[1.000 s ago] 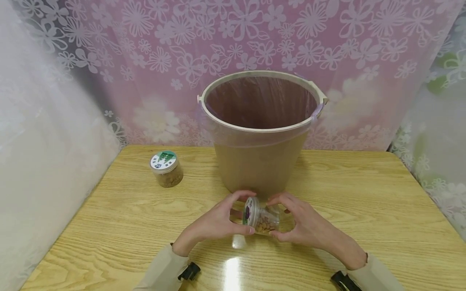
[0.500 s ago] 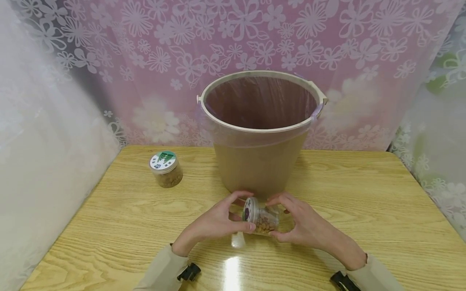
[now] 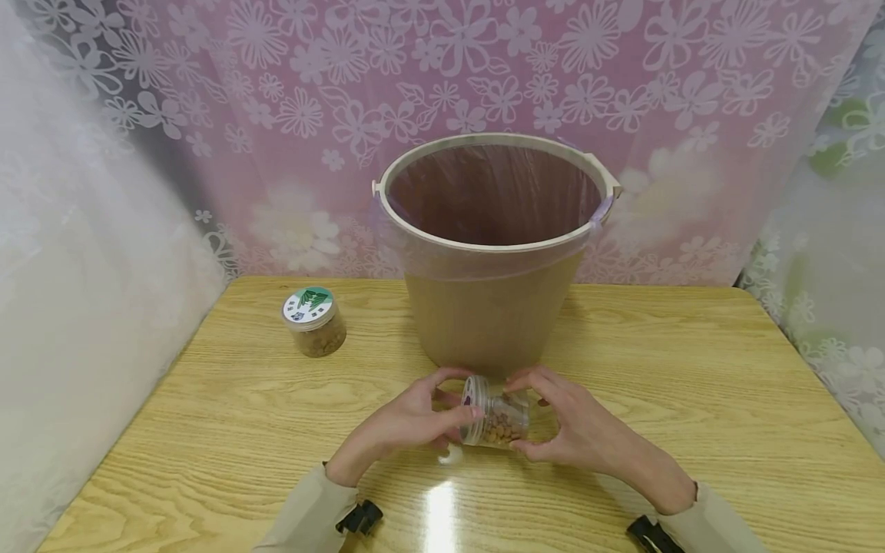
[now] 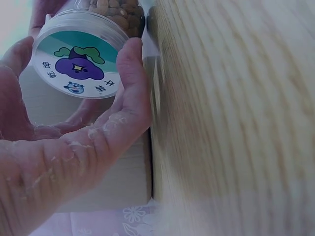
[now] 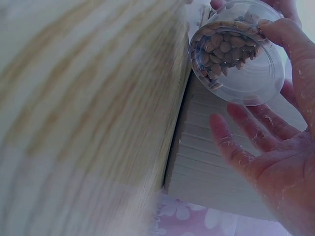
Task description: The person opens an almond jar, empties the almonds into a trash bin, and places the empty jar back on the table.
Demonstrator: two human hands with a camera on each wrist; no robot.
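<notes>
Clear jar [image 3: 513, 412], tipped sideways; brown pieces [image 5: 224, 49], purple-picture lid [image 4: 78, 66]; left hand [image 3: 412, 418], right hand [image 3: 579, 421] gripping.

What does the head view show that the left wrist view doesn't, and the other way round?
Only the head view shows the second jar with the green and white lid, standing apart on the table, and the open rim of the bucket.

Only the left wrist view shows the held jar's lid face-on: a purple cartoon with green leaves.

Both show the left hand gripping the held jar, brown pieces inside it, the wooden table and some flowered curtain.
</notes>
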